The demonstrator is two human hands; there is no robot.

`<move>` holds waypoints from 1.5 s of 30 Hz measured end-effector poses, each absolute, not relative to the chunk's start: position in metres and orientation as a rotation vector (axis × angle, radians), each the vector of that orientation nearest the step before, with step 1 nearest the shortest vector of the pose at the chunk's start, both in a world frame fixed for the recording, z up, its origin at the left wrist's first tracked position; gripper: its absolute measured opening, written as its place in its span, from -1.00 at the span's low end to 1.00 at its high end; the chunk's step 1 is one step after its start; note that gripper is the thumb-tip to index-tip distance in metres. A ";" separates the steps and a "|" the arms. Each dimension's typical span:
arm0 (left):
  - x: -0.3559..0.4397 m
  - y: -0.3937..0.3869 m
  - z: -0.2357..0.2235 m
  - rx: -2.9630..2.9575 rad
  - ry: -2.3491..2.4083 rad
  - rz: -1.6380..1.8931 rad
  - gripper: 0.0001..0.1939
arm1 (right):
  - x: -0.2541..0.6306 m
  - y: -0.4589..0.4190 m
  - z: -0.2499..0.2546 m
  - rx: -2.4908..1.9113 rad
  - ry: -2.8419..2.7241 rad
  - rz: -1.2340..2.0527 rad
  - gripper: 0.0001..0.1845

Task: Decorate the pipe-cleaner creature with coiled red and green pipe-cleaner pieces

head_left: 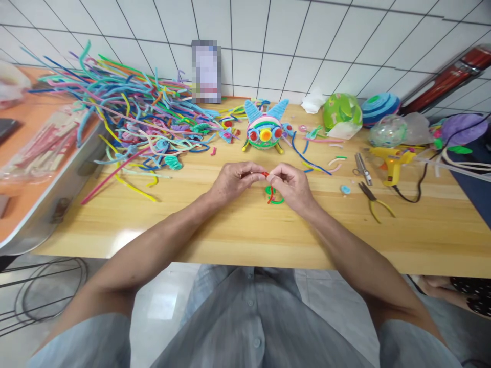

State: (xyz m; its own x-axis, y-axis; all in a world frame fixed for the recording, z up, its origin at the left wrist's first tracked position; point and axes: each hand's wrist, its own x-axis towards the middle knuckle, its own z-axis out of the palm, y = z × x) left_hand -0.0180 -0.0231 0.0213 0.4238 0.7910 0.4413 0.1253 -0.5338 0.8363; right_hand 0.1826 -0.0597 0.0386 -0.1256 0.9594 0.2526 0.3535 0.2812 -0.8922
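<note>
Over the middle of the wooden table (215,240), my left hand (236,181) and my right hand (291,186) meet fingertip to fingertip. Both pinch a red pipe cleaner (272,194), whose loose end hangs down below the fingers. A green pipe cleaner (278,201), curled, lies on the wood beneath my right hand; whether it joins the red one I cannot tell. Just beyond my hands stands a round striped figure (264,132) with blue pointed ears, red eyes, a yellow nose and small yellow feet.
Left lies a large tangled heap of pipe cleaners (141,112) beside an orange-topped tray (23,204). A phone (206,71) leans on the tiled wall. On the right are pliers (372,200), a utility knife (363,168), a yellow glue gun (392,162) and a green balloon-like ball (342,115).
</note>
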 end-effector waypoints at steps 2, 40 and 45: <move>-0.019 -0.021 0.020 1.950 0.774 1.094 -0.58 | 0.184 -0.059 0.038 -1.218 -1.724 0.720 -0.84; -0.008 -0.029 0.020 1.321 0.816 1.050 -0.53 | 0.178 -0.063 0.027 -1.234 -1.713 0.617 -0.74; -0.016 -0.018 0.025 1.334 0.766 0.930 -0.54 | 0.182 -0.062 0.031 -1.245 -1.769 0.583 -0.78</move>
